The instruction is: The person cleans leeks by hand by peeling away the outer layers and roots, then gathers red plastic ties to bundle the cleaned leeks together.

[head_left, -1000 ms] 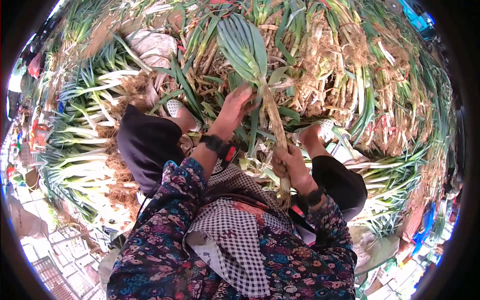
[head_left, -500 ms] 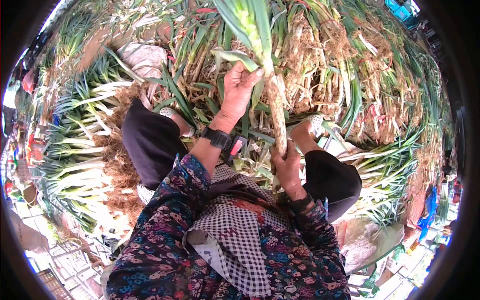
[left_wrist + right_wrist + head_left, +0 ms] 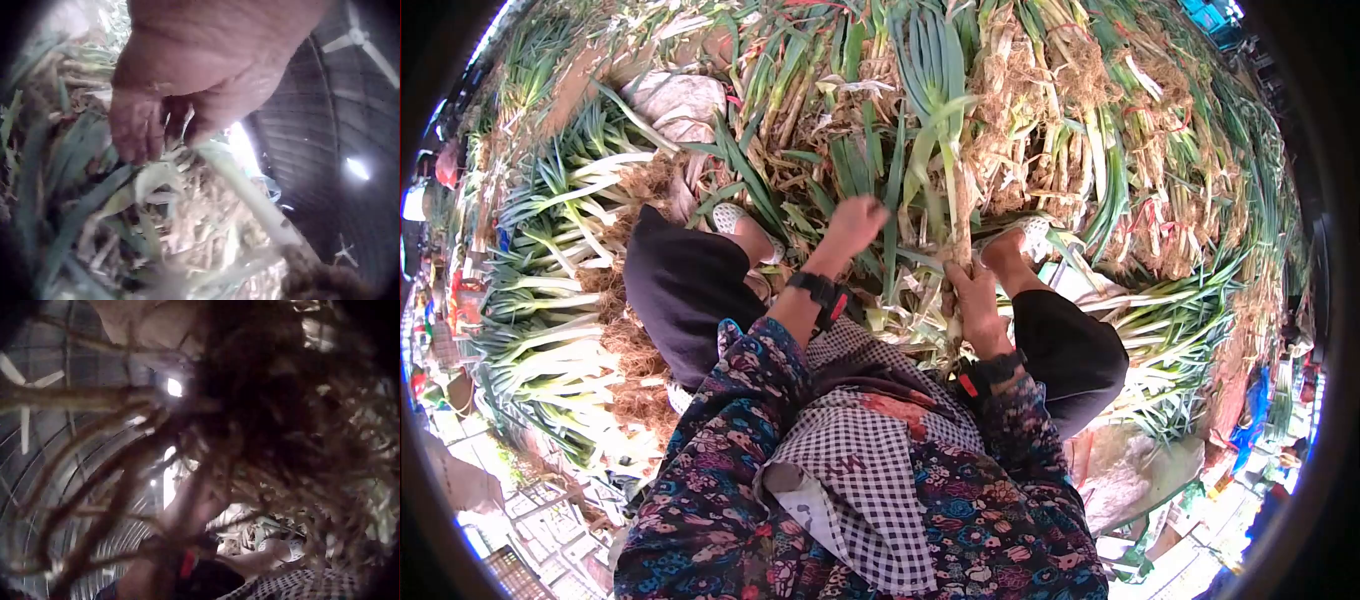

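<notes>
My right hand (image 3: 977, 302) grips a leek (image 3: 952, 165) low on its shaft, the green top pointing away from me. A pale outer leaf (image 3: 918, 165) hangs loose from the leek's upper shaft. To the left, my left hand (image 3: 855, 230) is curled in front of the leek pile, apart from the shaft, with nothing seen in its fingers. In the left wrist view its bent fingers (image 3: 137, 128) hang over leaf scraps, with a pale stalk (image 3: 253, 200) beyond. Thin brown roots (image 3: 94, 469) fill much of the right wrist view.
Uncleaned leeks with dry roots (image 3: 1090, 85) are heaped ahead and to the right. White-shafted leeks (image 3: 565, 370) lie in a row on the left, more (image 3: 1175, 330) on the right. Between my feet are peeled scraps (image 3: 910, 315). A checked apron (image 3: 870, 480) covers my lap.
My left hand pinched a leaf at the leek's upper shaft, then came away down and left. The leaf now hangs loose. My right hand kept its grip, turning the leek more upright.
</notes>
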{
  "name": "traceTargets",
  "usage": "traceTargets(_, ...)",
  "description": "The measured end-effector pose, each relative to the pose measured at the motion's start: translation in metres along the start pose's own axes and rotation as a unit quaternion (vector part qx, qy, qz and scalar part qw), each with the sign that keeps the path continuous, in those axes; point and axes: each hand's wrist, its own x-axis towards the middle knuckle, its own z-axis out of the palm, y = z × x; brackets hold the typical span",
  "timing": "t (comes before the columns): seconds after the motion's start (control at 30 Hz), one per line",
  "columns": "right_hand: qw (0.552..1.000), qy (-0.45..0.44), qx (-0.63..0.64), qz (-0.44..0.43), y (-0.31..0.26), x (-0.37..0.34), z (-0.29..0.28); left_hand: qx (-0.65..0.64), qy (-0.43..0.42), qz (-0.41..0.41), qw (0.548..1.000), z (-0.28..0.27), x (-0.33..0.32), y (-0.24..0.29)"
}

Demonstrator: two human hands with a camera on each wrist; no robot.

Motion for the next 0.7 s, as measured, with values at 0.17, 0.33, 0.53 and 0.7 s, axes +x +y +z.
traceTargets(0.17, 0.962, 0.063, -0.235, -0.121, -0.009, -0.04, 0.006, -0.416, 0.183, 0.126, 0.882, -0.021, 0.039, 0.068)
traceTargets(0.33, 0.794, 0.12, -0.454, -0.387, 0.017, -0.049, 0.007, -0.513, 0.163, 0.194, 0.82, -0.021, 0.048, 0.085)
traceTargets(0.53, 0.969, -0.236, -0.048, 0.047, -0.026, -0.055, 0.012, -0.649, 0.088, 0.204, 0.728, -0.037, 0.03, 0.08)
traceTargets(0.7, 0.958, -0.115, -0.204, -0.164, 0.002, -0.051, 0.016, -0.61, 0.076, 0.261, 0.744, -0.047, 0.027, 0.085)
